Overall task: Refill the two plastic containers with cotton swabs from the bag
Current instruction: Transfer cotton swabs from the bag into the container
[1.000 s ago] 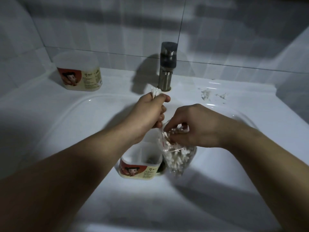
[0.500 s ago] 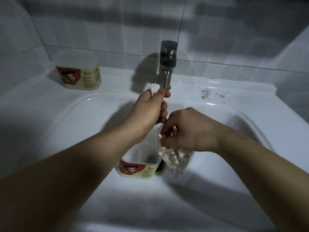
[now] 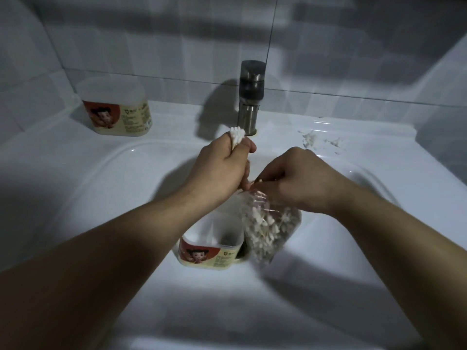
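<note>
Swabs (image 3: 237,134) stand as a bunch in the left hand (image 3: 222,170), which is clenched round their stems. The white tips stick out above the thumb, just in front of the tap (image 3: 251,97) base and a little left of it, with a narrow gap to the metal.

The right hand (image 3: 300,180) is in front of the tap and slightly right. Its fingers are curled, pinching the gathered mouth of the clear bag (image 3: 270,228). The two hands nearly meet at that mouth; whether the left hand's lower fingers also touch the bag cannot be told.

The bag hangs down from the pinch, holding many more swabs, blurred. Its left edge lies against the right wall of the open container (image 3: 209,251). This container stands upright in the basin, well in front of the tap and under the left wrist. An inner divider shows in it. Whether the bag's bottom touches the basin floor is unclear.

A second container (image 3: 116,109) stands on the back ledge of the sink (image 3: 113,157), well left of the tap and near the tiled corner. I cannot tell whether it is lidded. Broad white ledge lies between it and the tap. Right of the tap, on the ledge near the basin's rim, lie white scraps (image 3: 310,140), apart from both hands. The basin rim curves round well outside both forearms.
</note>
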